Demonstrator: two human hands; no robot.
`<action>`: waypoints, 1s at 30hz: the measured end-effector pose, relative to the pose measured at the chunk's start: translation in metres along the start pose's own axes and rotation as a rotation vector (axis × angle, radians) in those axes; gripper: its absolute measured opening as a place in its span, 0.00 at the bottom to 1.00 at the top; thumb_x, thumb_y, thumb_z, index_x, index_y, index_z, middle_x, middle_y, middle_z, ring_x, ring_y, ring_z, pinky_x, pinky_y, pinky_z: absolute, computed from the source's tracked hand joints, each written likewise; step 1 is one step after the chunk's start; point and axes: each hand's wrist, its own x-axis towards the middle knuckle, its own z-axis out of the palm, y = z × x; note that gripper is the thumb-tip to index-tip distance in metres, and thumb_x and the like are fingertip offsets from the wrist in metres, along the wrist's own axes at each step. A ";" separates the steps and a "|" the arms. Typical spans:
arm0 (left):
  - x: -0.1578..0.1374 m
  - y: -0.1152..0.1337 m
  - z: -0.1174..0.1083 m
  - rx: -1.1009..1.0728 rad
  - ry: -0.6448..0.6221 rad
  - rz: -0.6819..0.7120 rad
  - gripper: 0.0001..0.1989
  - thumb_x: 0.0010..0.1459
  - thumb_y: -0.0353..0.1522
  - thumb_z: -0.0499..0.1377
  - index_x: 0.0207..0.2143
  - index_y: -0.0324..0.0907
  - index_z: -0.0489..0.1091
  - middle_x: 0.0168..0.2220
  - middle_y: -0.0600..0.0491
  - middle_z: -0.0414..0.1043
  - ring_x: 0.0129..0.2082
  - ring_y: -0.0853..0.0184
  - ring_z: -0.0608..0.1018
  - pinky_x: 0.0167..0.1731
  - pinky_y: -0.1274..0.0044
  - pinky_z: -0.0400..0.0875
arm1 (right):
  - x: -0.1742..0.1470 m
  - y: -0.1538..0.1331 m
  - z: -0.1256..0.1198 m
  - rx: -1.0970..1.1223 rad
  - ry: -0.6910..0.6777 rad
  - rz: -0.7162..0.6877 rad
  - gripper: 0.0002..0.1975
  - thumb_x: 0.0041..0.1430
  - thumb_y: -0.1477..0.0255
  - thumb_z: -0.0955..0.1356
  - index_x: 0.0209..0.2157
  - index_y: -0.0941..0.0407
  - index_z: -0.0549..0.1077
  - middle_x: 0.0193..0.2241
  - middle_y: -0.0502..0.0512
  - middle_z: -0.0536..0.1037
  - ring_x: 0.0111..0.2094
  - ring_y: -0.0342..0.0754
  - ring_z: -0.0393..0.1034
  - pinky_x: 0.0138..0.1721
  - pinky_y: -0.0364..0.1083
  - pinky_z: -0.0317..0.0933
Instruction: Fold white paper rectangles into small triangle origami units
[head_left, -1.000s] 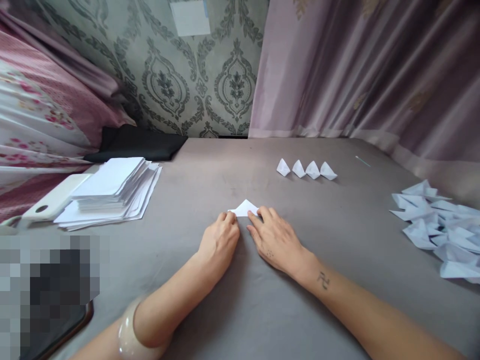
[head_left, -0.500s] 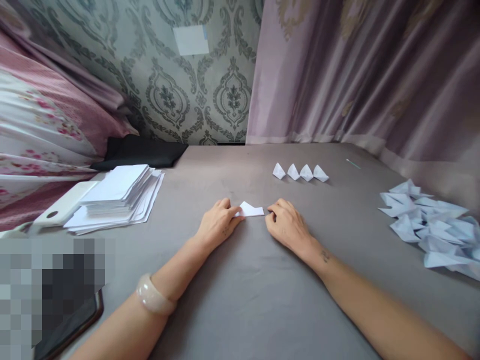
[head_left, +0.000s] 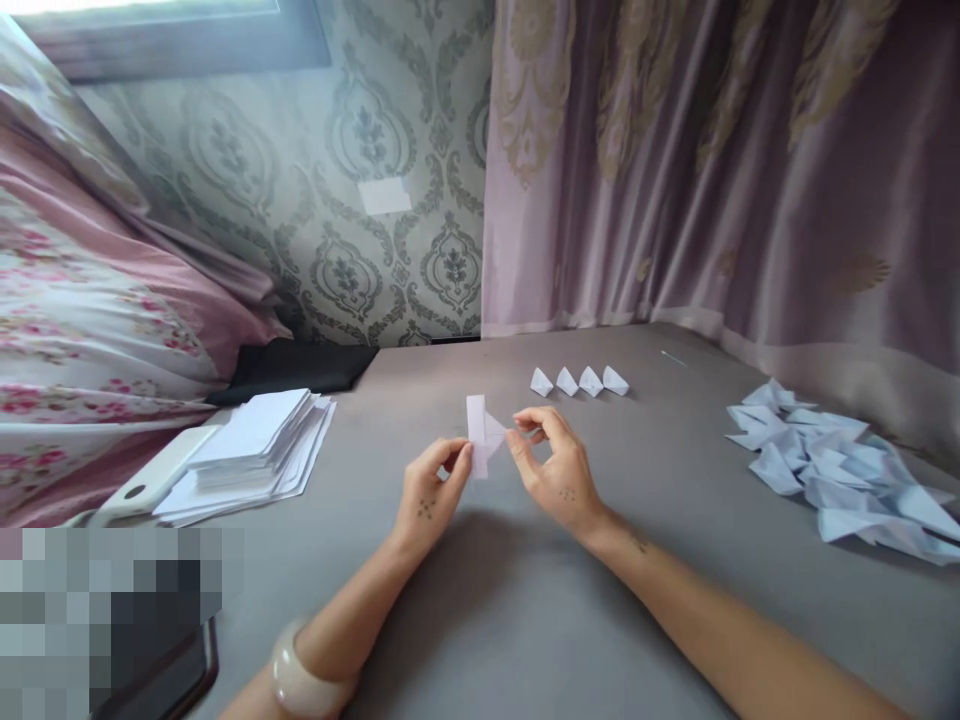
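Observation:
A small folded white paper is held up off the table, its long strip upright and a pointed flap facing right. My left hand pinches the strip's left edge between thumb and fingers. Beside the flap is my right hand, its thumb tip at the paper's point and its index finger apart from the thumb. Whether that thumb presses on the paper I cannot tell.
Several small folded paper shapes stand in a row at the back. A pile of folded papers lies at right. Stacked white sheets rest at left by a white board. A dark phone-like device is at front left.
My left hand has lifted the folded paper off the table and turned it upright. My right hand has risen and come closer to its point. The camera view has tilted up.

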 end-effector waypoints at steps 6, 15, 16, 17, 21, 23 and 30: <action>-0.004 0.014 0.003 -0.104 0.030 0.116 0.07 0.60 0.31 0.55 0.34 0.40 0.72 0.26 0.55 0.70 0.26 0.73 0.69 0.30 0.81 0.65 | 0.000 -0.015 -0.005 -0.038 -0.049 -0.079 0.06 0.59 0.72 0.67 0.39 0.55 0.68 0.33 0.52 0.70 0.35 0.44 0.66 0.37 0.44 0.63; 0.000 0.012 -0.002 -0.111 0.161 0.146 0.06 0.60 0.28 0.55 0.37 0.41 0.71 0.30 0.53 0.71 0.29 0.72 0.70 0.33 0.80 0.66 | 0.012 -0.043 0.010 -0.071 -0.022 -0.179 0.03 0.58 0.74 0.68 0.34 0.54 0.67 0.30 0.50 0.71 0.33 0.44 0.65 0.36 0.45 0.61; 0.000 0.012 -0.003 -0.117 0.183 0.132 0.06 0.60 0.28 0.55 0.37 0.41 0.71 0.30 0.53 0.71 0.29 0.72 0.70 0.33 0.79 0.66 | 0.015 -0.046 0.014 -0.078 0.001 -0.188 0.04 0.58 0.74 0.68 0.34 0.54 0.67 0.30 0.50 0.71 0.33 0.44 0.65 0.36 0.45 0.61; 0.001 0.012 -0.004 -0.120 0.206 0.114 0.06 0.61 0.28 0.55 0.37 0.41 0.71 0.30 0.53 0.71 0.29 0.71 0.70 0.33 0.79 0.66 | 0.018 -0.048 0.018 -0.084 0.026 -0.195 0.04 0.58 0.74 0.68 0.33 0.54 0.66 0.29 0.50 0.71 0.32 0.43 0.65 0.35 0.45 0.61; 0.006 0.012 -0.010 -0.135 0.283 0.049 0.06 0.61 0.29 0.54 0.36 0.41 0.72 0.30 0.53 0.71 0.29 0.71 0.70 0.33 0.79 0.66 | 0.026 -0.055 0.035 -0.108 0.077 -0.225 0.05 0.58 0.75 0.68 0.34 0.54 0.65 0.30 0.51 0.70 0.32 0.44 0.65 0.35 0.45 0.62; 0.008 0.012 -0.014 -0.145 0.307 0.027 0.07 0.62 0.31 0.54 0.36 0.41 0.72 0.30 0.53 0.71 0.30 0.71 0.70 0.32 0.79 0.66 | 0.029 -0.057 0.042 -0.133 0.065 -0.264 0.05 0.58 0.76 0.67 0.34 0.54 0.66 0.31 0.52 0.70 0.33 0.45 0.66 0.36 0.46 0.63; 0.012 0.007 -0.021 -0.177 0.348 -0.035 0.08 0.62 0.33 0.54 0.37 0.41 0.72 0.31 0.52 0.72 0.30 0.70 0.71 0.31 0.78 0.67 | 0.036 -0.066 0.061 -0.174 -0.023 -0.309 0.04 0.60 0.76 0.65 0.37 0.53 0.68 0.33 0.54 0.72 0.35 0.47 0.66 0.38 0.49 0.64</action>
